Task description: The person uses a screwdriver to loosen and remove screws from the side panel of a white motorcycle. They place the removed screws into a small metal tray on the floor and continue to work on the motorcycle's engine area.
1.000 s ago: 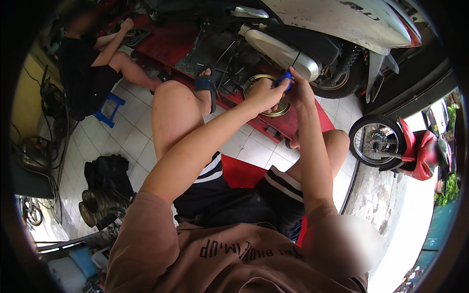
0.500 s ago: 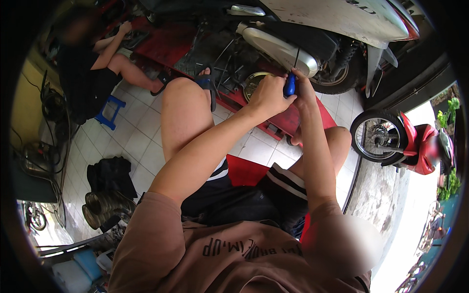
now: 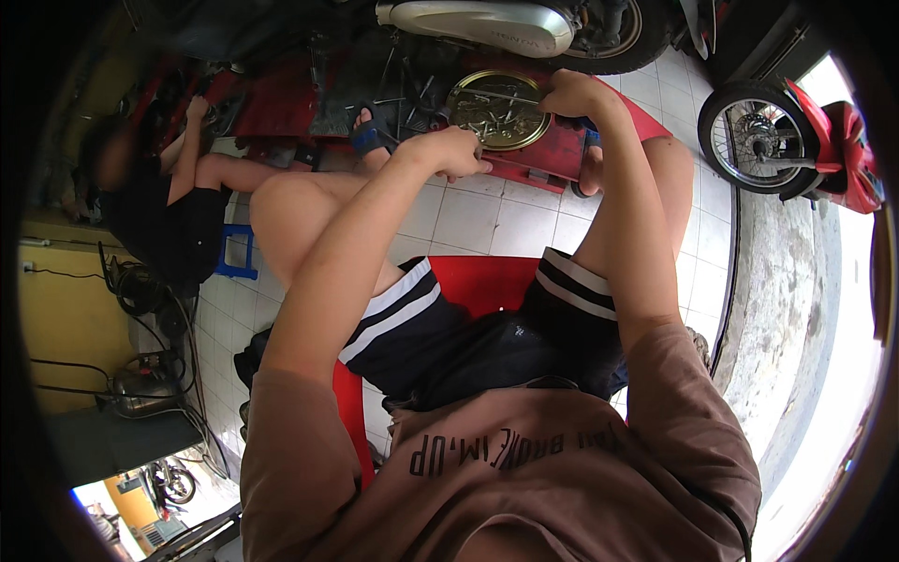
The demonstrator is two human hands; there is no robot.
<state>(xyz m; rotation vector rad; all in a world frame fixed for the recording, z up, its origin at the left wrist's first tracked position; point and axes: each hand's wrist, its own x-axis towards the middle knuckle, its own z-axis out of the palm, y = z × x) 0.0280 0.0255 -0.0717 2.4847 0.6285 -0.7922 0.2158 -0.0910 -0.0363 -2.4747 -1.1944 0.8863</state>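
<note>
My right hand (image 3: 573,96) is closed at the right rim of a round, gold-coloured metal tray (image 3: 511,147) full of small metal parts. A screwdriver (image 3: 510,96) is in it: the thin shaft reaches left over the tray, and a bit of blue shows under the hand. Left of the tray and a little nearer, my left hand (image 3: 444,152) hovers near the front edge of a red platform (image 3: 552,161). Its fingers are curled in; whatever they may hold is hidden.
A scooter's silver engine side cover (image 3: 478,26) and rear wheel (image 3: 613,42) stand beyond the tray. Several tools (image 3: 403,94) lie on the platform to its left. Another person (image 3: 159,201) sits at far left by a blue stool (image 3: 240,253). A red motorbike (image 3: 838,150) stands at right.
My hands have come away from the scooter's side cover and moved apart. The left went left and nearer; the right, with the screwdriver, is now by the tray. The view has shifted.
</note>
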